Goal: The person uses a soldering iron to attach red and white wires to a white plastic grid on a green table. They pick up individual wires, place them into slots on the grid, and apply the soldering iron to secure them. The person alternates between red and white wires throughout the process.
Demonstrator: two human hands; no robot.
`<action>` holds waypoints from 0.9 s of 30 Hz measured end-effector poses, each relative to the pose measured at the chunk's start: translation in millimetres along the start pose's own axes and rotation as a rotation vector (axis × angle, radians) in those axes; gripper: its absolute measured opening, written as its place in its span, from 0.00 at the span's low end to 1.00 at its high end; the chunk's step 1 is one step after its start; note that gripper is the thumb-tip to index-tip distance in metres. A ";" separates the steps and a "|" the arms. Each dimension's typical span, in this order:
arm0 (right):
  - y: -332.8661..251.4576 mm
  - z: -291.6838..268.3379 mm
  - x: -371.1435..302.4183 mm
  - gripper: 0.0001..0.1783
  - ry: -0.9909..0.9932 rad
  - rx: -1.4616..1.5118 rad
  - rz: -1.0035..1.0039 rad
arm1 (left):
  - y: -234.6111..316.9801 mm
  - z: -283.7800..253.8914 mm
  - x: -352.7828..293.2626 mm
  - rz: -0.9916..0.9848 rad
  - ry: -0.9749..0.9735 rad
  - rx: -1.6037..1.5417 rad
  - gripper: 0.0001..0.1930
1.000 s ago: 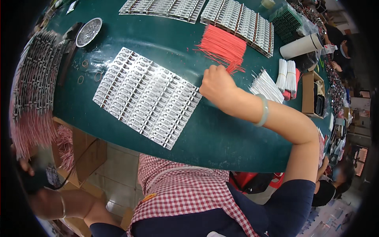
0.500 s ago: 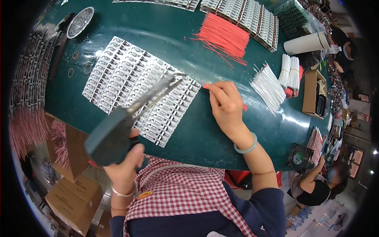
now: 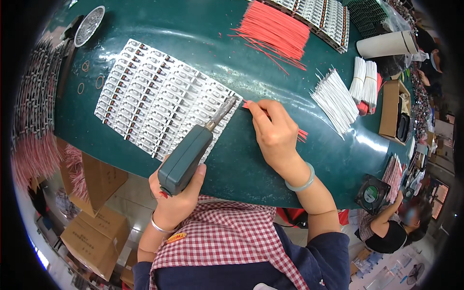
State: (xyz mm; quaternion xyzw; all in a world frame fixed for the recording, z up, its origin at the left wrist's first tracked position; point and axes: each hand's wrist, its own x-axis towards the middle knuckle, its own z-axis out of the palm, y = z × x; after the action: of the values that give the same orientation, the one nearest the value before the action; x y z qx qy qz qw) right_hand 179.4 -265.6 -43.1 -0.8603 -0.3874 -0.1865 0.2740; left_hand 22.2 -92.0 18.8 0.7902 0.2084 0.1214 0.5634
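Observation:
My left hand (image 3: 179, 200) is wrapped round the grip of a dark green soldering gun (image 3: 184, 157). Its metal tip reaches the right edge of a panel of small white parts in rows (image 3: 154, 96), which lies flat on the table. Beside that same edge, my right hand (image 3: 276, 131) pinches the end of red wire (image 3: 246, 104) between thumb and forefinger, close to the gun's tip. More red wire ends (image 3: 302, 135) stick out past the right side of this hand. Whether the tip touches a part is too small to tell.
A red wire pile (image 3: 274, 31) and white wires (image 3: 333, 102) lie beyond my right hand. Further right are a white tumbler (image 3: 386, 44), a cardboard box (image 3: 390, 113) and a small fan (image 3: 372, 193). A silver dish (image 3: 90, 26) stands far left. Another person (image 3: 386, 232) sits at right.
The soldering gun has swung right and its tip has come down to the panel's right edge, near the red wire. My right hand has shifted slightly left.

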 end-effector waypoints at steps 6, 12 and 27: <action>0.6 0.5 -0.8 0.18 -0.013 0.006 0.008 | 5.5 4.6 4.0 -0.022 -0.013 0.019 0.08; -1.5 -0.3 1.5 0.16 -0.018 -0.035 0.000 | 1.7 6.7 5.5 0.000 -0.020 0.065 0.07; -5.7 -1.4 3.3 0.14 -0.027 -0.045 0.040 | -3.1 -1.7 -2.3 0.040 0.029 0.133 0.10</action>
State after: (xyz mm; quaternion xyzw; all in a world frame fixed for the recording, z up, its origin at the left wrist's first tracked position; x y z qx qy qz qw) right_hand 177.0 -261.4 -38.3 -0.8762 -0.3694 -0.1782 0.2532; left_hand 18.8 -90.8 16.6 0.8281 0.2084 0.1298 0.5040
